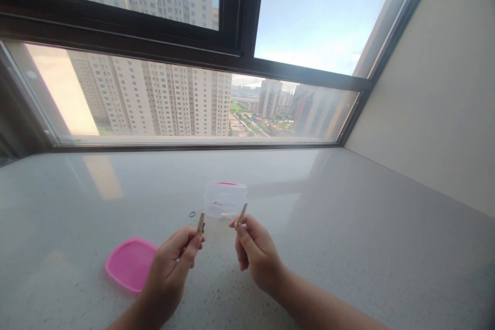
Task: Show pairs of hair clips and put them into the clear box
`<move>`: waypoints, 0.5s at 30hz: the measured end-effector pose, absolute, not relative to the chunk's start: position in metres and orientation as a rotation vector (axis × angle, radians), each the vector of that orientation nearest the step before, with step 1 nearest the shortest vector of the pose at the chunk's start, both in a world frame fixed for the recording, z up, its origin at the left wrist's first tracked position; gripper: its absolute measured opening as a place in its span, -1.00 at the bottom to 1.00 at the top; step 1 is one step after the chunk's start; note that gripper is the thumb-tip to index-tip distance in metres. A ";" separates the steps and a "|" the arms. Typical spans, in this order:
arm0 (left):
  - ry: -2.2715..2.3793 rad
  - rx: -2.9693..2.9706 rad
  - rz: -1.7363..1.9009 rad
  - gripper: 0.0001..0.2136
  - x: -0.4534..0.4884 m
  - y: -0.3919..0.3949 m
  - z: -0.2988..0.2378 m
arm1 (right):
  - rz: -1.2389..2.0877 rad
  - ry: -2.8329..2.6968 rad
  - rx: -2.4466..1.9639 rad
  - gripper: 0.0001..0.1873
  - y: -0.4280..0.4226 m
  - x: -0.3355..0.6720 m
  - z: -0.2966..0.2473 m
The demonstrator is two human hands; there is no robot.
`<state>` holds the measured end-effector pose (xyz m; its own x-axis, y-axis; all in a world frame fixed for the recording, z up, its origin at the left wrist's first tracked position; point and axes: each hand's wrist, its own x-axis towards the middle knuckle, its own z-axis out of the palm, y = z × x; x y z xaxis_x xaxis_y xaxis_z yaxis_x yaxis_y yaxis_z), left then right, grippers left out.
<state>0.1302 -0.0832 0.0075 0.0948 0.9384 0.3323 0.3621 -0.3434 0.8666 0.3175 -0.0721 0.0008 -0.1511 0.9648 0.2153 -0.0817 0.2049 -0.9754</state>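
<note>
My left hand (174, 263) is closed, pinching a narrow gold-brown hair clip (200, 223) upright between thumb and fingers. A small dark bit shows beside that clip. In my right hand (258, 252) a similar slim hair clip (241, 215) is pinched, tilted up to the right. The two clips are apart, held above the speckled counter. Just beyond them stands a clear plastic container (225, 200), with some small items inside that I cannot make out. A small dark ring (192, 214), like a hair tie, lies left of the container.
A pink lid (132, 265) lies on the pale counter (348, 247), left of my left forearm and partly behind it. A dark-framed window (193, 147) runs along the back edge. To the right rises a plain wall (433, 103).
</note>
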 end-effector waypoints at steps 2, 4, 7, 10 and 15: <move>1.278 1.767 1.246 -0.73 0.130 -0.083 0.007 | 1.176 -1.364 -0.938 -0.57 -0.072 0.318 0.001; 1.274 1.753 1.252 -0.73 0.130 -0.083 0.005 | 1.152 -1.352 -0.957 -0.57 -0.072 0.318 0.001; 1.269 1.717 1.263 -0.74 0.130 -0.082 0.004 | 1.107 -1.332 -0.971 -0.59 -0.072 0.317 0.001; 1.262 1.665 1.312 -0.77 0.130 -0.081 0.003 | 1.060 -1.314 -0.966 -0.61 -0.071 0.318 0.001; 1.276 1.616 1.352 -0.77 0.128 -0.080 0.001 | 1.044 -1.293 -0.966 -0.61 -0.068 0.319 0.000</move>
<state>0.1281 -0.0800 0.0006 -0.0130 0.9489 0.3153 0.2603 -0.3013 0.9173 0.3191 -0.0681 -0.0005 -0.0051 0.9643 0.2646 -0.0556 0.2640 -0.9629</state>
